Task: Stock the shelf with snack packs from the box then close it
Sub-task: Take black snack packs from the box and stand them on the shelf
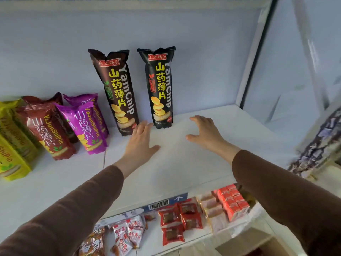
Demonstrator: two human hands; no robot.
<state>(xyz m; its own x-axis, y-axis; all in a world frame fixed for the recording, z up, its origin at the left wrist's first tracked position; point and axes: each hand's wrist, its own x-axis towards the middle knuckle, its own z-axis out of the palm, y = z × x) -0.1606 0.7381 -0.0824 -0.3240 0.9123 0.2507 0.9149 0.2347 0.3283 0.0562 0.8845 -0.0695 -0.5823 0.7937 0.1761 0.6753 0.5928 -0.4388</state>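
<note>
Both hands empty: left hand (140, 139) and right hand (204, 131) hover flat, fingers spread, over the shelf (184, 163). Two black yam chip packs (162, 85) stand upright against the far wall, probably so the labels face out

The single head view looks forward and down from close above both outstretched arms, facing the white shelf (184, 163) beyond the hands and a lower shelf (193, 237) beneath the wrists.
</note>
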